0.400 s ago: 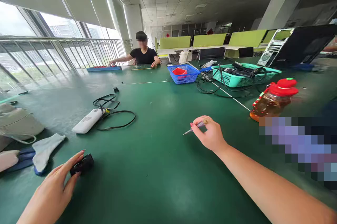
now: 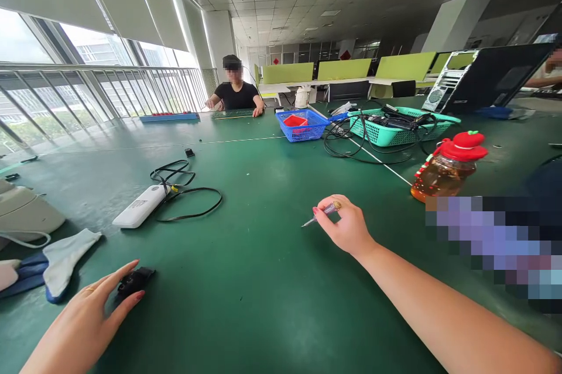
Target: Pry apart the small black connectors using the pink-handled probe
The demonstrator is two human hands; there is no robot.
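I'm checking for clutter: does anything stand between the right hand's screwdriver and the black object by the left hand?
Nothing visible does; only green tabletop lies between the screwdriver and the black object.

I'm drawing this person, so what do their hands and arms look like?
The left hand has a reddish thumbnail and what looks like a thin ring; the right hand shows a reddish nail too. No gloves or sleeves show.

The left hand (image 2: 81, 315), toward eight o'clock, wears a slim gold-toned ring (image 2: 89, 289) and glossy red nail polish (image 2: 140, 294). The right hand (image 2: 349, 227), toward four o'clock, shows a pinkish-red thumbnail (image 2: 315, 210); its slender forearm (image 2: 430, 295) is bare.
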